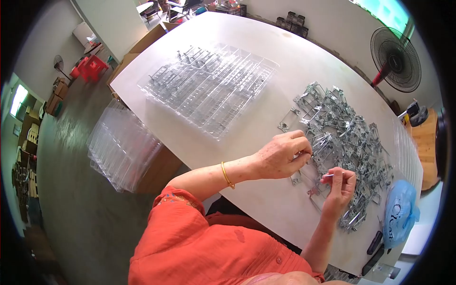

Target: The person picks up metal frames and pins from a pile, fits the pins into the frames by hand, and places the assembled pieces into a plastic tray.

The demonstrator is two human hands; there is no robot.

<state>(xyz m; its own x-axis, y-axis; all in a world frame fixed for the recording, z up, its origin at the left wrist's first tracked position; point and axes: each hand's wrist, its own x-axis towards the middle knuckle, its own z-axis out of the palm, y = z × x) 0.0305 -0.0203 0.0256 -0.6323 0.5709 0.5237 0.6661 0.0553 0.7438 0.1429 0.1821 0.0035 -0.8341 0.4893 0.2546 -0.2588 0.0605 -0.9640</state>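
Observation:
My left hand [285, 154], with a gold bangle at the wrist, is over the near-left edge of a pile of metal brackets [351, 142]. Its fingers are pinched together, and what is between them is too small to make out. Lower and to the right, my right hand [340, 187] has its thumb and fingers closed on a thin pale rod-like piece [334, 175]. The two hands are apart. Beyond my left hand lies a loose bracket [288, 119] at the pile's edge. A reddish part [312, 192] lies just left of my right hand.
Clear plastic trays [209, 90] holding metal parts lie across the white table [259, 126]. More stacked clear trays [123, 147] rest beside the table on the left. A blue plastic bag [400, 213] and a black-handled tool [375, 242] are at the right. A fan [395, 61] stands beyond the table.

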